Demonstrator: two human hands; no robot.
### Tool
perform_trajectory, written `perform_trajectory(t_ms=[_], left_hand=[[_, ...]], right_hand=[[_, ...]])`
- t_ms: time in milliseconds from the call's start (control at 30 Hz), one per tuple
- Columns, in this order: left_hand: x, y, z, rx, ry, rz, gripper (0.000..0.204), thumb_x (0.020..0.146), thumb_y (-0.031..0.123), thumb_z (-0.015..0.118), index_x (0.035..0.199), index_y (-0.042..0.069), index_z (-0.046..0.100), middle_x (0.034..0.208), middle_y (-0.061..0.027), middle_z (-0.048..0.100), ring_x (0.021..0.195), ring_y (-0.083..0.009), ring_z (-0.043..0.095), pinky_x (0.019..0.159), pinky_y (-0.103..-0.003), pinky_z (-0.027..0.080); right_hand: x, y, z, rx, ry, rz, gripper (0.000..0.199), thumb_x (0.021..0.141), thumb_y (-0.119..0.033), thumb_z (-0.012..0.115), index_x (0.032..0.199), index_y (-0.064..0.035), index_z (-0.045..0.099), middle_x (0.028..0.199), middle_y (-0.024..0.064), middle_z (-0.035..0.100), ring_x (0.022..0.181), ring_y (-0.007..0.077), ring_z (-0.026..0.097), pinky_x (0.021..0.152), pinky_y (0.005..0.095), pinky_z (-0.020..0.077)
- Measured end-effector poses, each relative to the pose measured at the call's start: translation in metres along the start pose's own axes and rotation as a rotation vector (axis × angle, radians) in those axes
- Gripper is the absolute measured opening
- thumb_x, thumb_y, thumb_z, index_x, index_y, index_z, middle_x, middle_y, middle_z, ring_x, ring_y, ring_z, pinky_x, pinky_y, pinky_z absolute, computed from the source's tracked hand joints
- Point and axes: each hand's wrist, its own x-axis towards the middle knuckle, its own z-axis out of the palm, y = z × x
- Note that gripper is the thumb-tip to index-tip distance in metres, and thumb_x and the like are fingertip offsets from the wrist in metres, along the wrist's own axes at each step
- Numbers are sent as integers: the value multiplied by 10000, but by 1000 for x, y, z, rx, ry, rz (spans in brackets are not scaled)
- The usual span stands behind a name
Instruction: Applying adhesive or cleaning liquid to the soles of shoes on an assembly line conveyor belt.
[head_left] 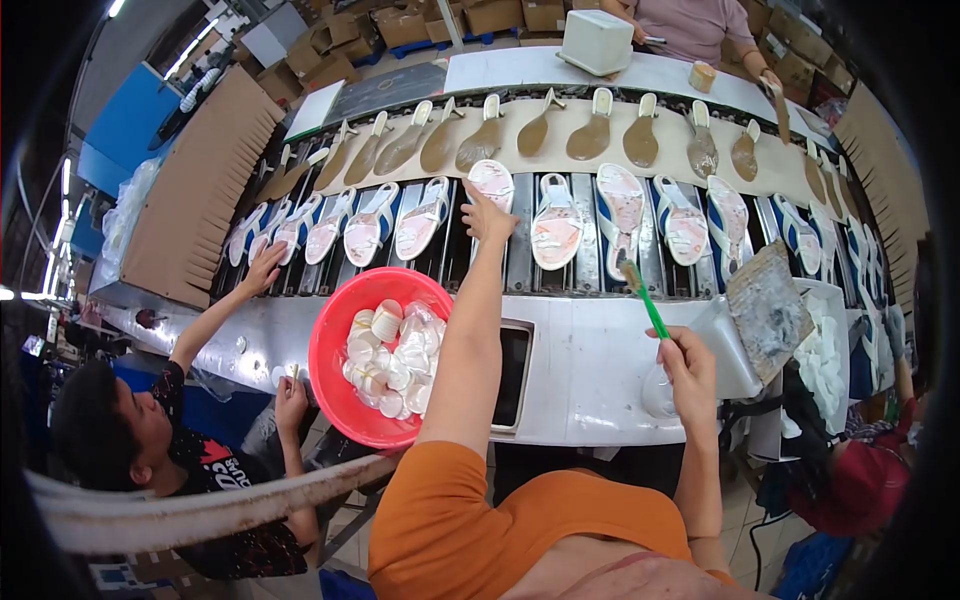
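My left arm reaches across the conveyor, and my left hand (488, 214) grips the near end of a white-topped sandal (492, 182), its fingers on either side. This sandal sits farther back than the others in its row. My right hand (687, 365) is closed round the green handle of a brush (652, 312). The brush's bristles are at the narrow heel end of another sandal (620, 200); whether they touch cannot be told. Several blue-and-white sandals, among them one with a pinkish footbed (557, 225), lie along the near row.
Brown, glossy soles (590, 135) line the conveyor's far strip. A red basin (325, 360) of white discs and a black tray (512, 375) are on the near table. A stained board (768, 312) leans at right. One co-worker (150, 430) touches sandals at left; another (700, 25) works opposite.
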Motion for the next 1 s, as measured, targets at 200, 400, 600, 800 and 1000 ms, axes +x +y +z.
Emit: perform_trajectory(t_ms=[200,400,600,800,1000], left_hand=[[-59,5,-71,-516,609,616,1287,546,71,837,1500,65,-27,1421,-294,292,1315,-444,352,1102,-463,322],[-212,1,-106,-641,271,1229,1215,561,123,843,1492,55,64,1466,-252,281,1345,-416,341,1133,-486,248],[-293,-24,-83,-354,-346,1532,920,672,-2,701,1469,151,266,1482,-152,347,1385,-360,330,1140,-619,92],[-349,-105,9,-787,106,741,948,730,124,805,1468,20,218,1444,-165,386,1356,-274,362,1169,-464,180],[-345,-122,74,-537,-86,554,422,966,212,582,1319,-7,508,1244,-124,581,1163,-228,526,1034,-350,379]], right_hand=[[-16,-2,-15,301,-48,-10,85,967,-113,513,1035,-64,525,723,-17,540,517,-2,363,439,154,226],[-4,-40,-55,375,-143,-256,403,950,-238,586,1294,-29,564,661,-30,548,540,24,419,496,178,284],[-50,-13,-63,43,-216,-209,398,947,-224,574,1276,1,584,747,-36,572,664,38,454,568,208,345],[-99,6,-16,317,-117,284,261,956,-191,585,1141,-22,511,761,-6,506,717,84,470,658,257,424],[-117,28,-2,464,-266,97,262,997,-186,504,1205,-46,583,891,-15,682,563,3,348,507,167,295]])
